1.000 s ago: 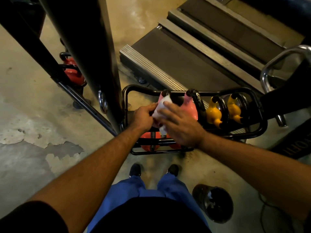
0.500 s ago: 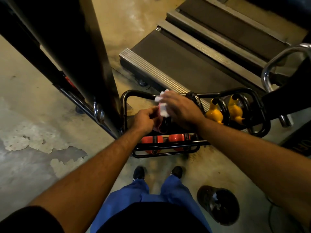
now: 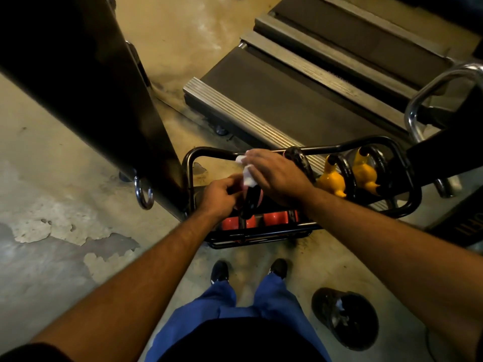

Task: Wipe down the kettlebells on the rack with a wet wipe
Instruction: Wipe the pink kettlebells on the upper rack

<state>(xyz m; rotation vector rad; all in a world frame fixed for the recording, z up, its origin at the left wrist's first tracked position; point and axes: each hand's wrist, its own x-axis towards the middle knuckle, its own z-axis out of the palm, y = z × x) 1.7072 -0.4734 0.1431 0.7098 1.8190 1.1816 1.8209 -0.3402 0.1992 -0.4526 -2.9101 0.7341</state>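
- Running behind the kettlebell rack (image 3: 407, 178), the treadmill deck (image 3: 300, 100) is the biggest thing in view; a dark machine upright (image 3: 86, 82) with a steel ring rises off the rack's left end.
- The rack, a black tubular frame, stands just ahead of the person's shoes; orange-red kettlebells (image 3: 274, 218) sit on its lower tier, two yellow kettlebells (image 3: 332, 181) on the upper tier towards its right end.
- A dark bin (image 3: 345, 317) stands on the floor on the near side of the rack, towards its right.
- The right hand (image 3: 274, 173) lies over the pink kettlebell (image 3: 257, 198) at the rack's upper left, fingers curled on the wet wipe (image 3: 247, 175) and pressing it down.
- The left hand (image 3: 222, 195) grips that same bell from its left side (steadying it, I judge).
- The bell's black handle (image 3: 248, 205) runs towards the person, directly beneath the wipe, so the right hand is the nearer for the next stroke.
- Lettering at the far right edge is too dark to read.
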